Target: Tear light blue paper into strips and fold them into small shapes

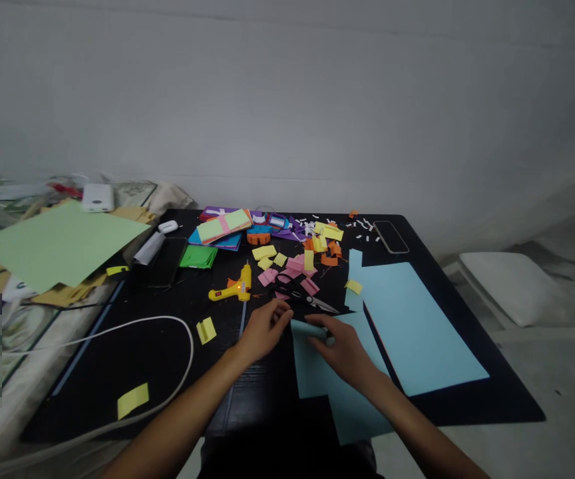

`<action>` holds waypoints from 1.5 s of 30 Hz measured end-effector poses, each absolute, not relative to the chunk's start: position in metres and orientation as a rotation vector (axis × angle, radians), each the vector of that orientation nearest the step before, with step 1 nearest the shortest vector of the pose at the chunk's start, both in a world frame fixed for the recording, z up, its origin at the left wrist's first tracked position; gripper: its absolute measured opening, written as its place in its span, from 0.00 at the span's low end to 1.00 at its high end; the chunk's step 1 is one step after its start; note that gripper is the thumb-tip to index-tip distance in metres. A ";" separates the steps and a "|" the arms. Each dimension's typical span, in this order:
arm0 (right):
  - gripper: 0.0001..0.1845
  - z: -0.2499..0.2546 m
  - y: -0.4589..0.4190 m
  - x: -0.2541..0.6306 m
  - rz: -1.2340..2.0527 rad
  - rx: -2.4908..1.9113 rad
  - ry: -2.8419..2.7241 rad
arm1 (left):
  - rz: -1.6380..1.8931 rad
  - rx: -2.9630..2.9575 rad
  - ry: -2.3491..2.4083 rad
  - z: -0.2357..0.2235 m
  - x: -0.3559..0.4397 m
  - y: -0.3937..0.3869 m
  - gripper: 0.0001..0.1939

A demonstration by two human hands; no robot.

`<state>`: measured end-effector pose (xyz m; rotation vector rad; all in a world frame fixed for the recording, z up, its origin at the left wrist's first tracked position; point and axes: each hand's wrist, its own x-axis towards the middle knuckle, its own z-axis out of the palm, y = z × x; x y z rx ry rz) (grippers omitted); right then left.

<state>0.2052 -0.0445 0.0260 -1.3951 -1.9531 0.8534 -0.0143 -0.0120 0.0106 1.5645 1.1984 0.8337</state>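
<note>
My right hand [340,342] is closed on a curled piece of light blue paper [303,328], its thumb and index finger on either side of it. Beneath that hand lies a light blue sheet [355,409] with a stepped cut edge. My left hand [266,329] is beside the curled paper's left end, with fingers bent and thumb tip close to the index finger; whatever the pinch holds is too small to make out. Just beyond both hands lie black-handled scissors [312,301]. A yellow glue gun [237,287] rests left of them, a small light glowing on it.
Another light blue sheet [420,332] and a narrow blue strip [355,269] lie right. Pink paper pieces [295,267], yellow scraps and a phone [390,237] are farther back. Green folded paper [198,257] sits left. A white cable [188,332] loops across the black table [92,372].
</note>
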 end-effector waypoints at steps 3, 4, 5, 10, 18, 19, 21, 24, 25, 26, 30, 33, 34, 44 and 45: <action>0.18 0.033 -0.041 0.197 0.838 -1.317 -1.881 | 0.880 1.281 1.073 0.012 -0.016 -0.011 0.22; 0.18 0.034 -0.040 0.194 0.838 -1.283 -1.874 | 0.909 1.204 1.027 0.013 -0.016 -0.009 0.24; 0.17 0.035 -0.039 0.191 0.846 -1.250 -1.865 | 0.948 1.146 0.992 0.014 -0.017 -0.008 0.25; 0.17 0.030 -0.026 0.181 0.940 -1.219 -1.671 | 1.101 1.051 0.951 0.017 -0.021 -0.002 0.21; 0.20 0.010 0.004 0.177 1.391 -1.240 -1.108 | 1.130 0.968 0.894 0.015 -0.023 -0.002 0.22; 0.20 0.009 0.005 0.176 1.415 -1.228 -1.062 | 1.096 0.951 0.862 0.015 -0.024 -0.002 0.21; 0.20 0.008 0.004 0.173 1.457 -1.198 -0.973 | 1.033 0.941 0.820 0.016 -0.024 -0.002 0.20; 0.22 0.009 0.002 0.170 1.490 -1.145 -0.911 | 0.971 0.993 0.816 0.018 -0.020 -0.004 0.20; 0.22 0.009 0.001 0.169 1.495 -1.129 -0.910 | 0.954 1.016 0.820 0.019 -0.019 -0.006 0.20; 0.22 0.009 0.000 0.168 1.499 -1.116 -0.916 | 0.935 1.035 0.821 0.020 -0.017 -0.007 0.20; 0.21 0.010 -0.002 0.168 1.486 -1.099 -0.954 | 0.850 1.065 0.837 0.021 -0.015 -0.009 0.21; 0.21 0.010 -0.002 0.167 1.471 -1.106 -0.947 | 0.802 1.052 0.856 0.021 -0.016 -0.010 0.22; 0.21 0.010 -0.002 0.167 1.474 -1.104 -0.939 | 0.791 1.046 0.855 0.021 -0.016 -0.010 0.22; 0.20 0.008 -0.002 0.168 1.480 -1.111 -0.956 | 0.698 0.934 0.769 0.021 -0.020 -0.014 0.25; 0.20 0.008 -0.002 0.169 1.470 -1.108 -0.974 | 0.698 0.921 0.755 0.020 -0.020 -0.014 0.24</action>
